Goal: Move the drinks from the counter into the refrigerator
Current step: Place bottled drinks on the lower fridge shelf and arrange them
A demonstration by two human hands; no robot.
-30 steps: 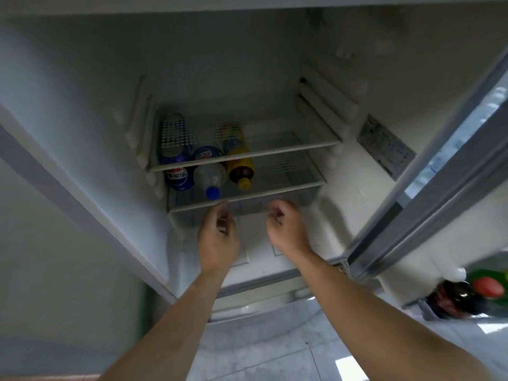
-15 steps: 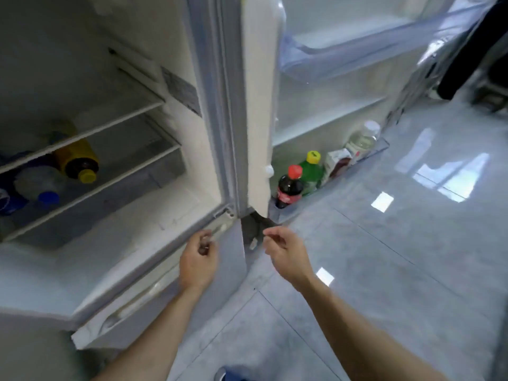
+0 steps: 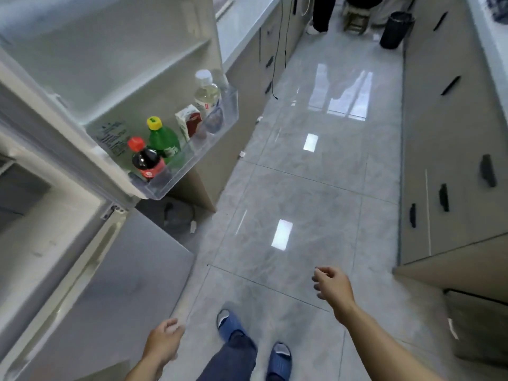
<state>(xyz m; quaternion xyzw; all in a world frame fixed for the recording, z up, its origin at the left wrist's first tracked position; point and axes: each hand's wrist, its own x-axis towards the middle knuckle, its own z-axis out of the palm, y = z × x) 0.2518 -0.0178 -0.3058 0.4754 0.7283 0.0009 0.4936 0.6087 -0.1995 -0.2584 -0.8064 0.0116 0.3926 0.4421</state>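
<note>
Drinks stand in the clear door bin (image 3: 220,125) of the open refrigerator door (image 3: 115,64), in one row: a dark cola bottle (image 3: 147,162) with a red cap nearest to the hinge, just beside it a green bottle (image 3: 165,141) with a yellow cap, then a small carton (image 3: 189,121), and at the outer end a clear bottle (image 3: 206,92) with a white cap. The lower parts of all four are seen only through the bin wall, and the print on the carton is too blurred to read. The refrigerator body (image 3: 41,243) is cut off by the left edge, so its shelves are hardly visible (only a dim corner of the interior shows). The counter (image 3: 242,20) runs behind the door, and only a bare strip of it is in view.

The left hand (image 3: 165,342) is low beside the closed lower door, fingers loosely curled and holding nothing; motion blur softens its fingertips. The right hand (image 3: 332,283) hangs over the tiled floor (image 3: 302,188), relaxed and also without any object. Below are two blue slippers (image 3: 279,358). At the far end of the aisle stand a black bin (image 3: 395,28) and the legs of another person, cut off at the top.

Half a second ago both hands were at the lower front edge of the refrigerator; now they are apart from it, and the view has turned to the aisle.
</note>
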